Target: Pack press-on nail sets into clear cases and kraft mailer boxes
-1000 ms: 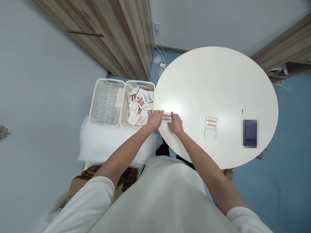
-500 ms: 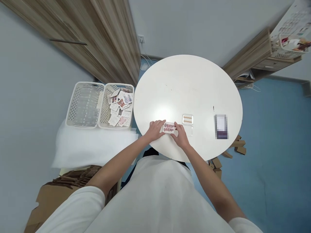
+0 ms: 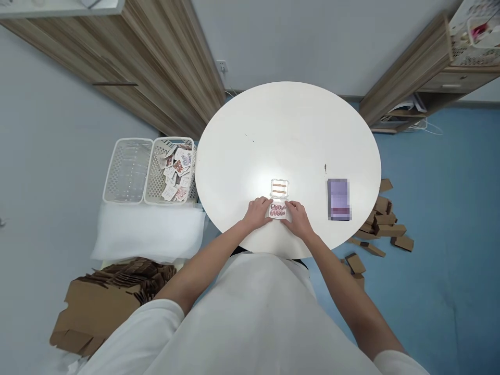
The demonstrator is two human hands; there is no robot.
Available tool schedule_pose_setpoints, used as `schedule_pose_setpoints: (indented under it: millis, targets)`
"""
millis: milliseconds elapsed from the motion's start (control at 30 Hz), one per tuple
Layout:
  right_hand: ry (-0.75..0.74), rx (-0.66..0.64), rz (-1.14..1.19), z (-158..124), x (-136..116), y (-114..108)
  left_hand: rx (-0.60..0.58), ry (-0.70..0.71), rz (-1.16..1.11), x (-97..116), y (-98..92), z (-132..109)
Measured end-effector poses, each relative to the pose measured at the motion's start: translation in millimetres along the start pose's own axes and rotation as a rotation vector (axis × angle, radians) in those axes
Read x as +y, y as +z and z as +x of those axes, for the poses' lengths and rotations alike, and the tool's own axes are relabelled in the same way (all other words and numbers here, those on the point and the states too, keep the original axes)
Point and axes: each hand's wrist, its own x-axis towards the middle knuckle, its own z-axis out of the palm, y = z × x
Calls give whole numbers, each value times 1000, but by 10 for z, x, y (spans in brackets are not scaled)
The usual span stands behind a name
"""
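A small white card with two rows of pink, nail-like pieces (image 3: 278,213) lies in or on the near half of an opened clear plastic case, close to the table's front edge. The case's far half (image 3: 280,183) shows two tan strips. My left hand (image 3: 258,213) pinches the card's left edge between thumb and fingers. On the opposite edge, my right hand (image 3: 298,220) does the same. Whether the fingertips also grip the case's rim is too small to make out.
A pixelated purple item (image 3: 339,199) lies on the white oval table (image 3: 289,130) at right. Left of the table stand a basket of printed cards (image 3: 150,174) and a basket of clear cases (image 3: 109,172), near white sheets (image 3: 148,232) and folded cardboard (image 3: 97,307). Cardboard boxes (image 3: 390,230) litter the floor.
Both hands have brought the card rightward to the opened case, over its near half; before, it was held left of the case. The camera view has shifted.
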Motion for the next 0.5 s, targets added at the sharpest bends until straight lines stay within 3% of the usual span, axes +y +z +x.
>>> schedule_pose_setpoints:
  millis: [267, 500]
  targets:
    - [-74, -48, -116, 138, 106, -3, -23, -86, 72, 24, 119, 103]
    - [-88, -31, -152, 174, 120, 24, 7, -61, 22, -36, 211, 128]
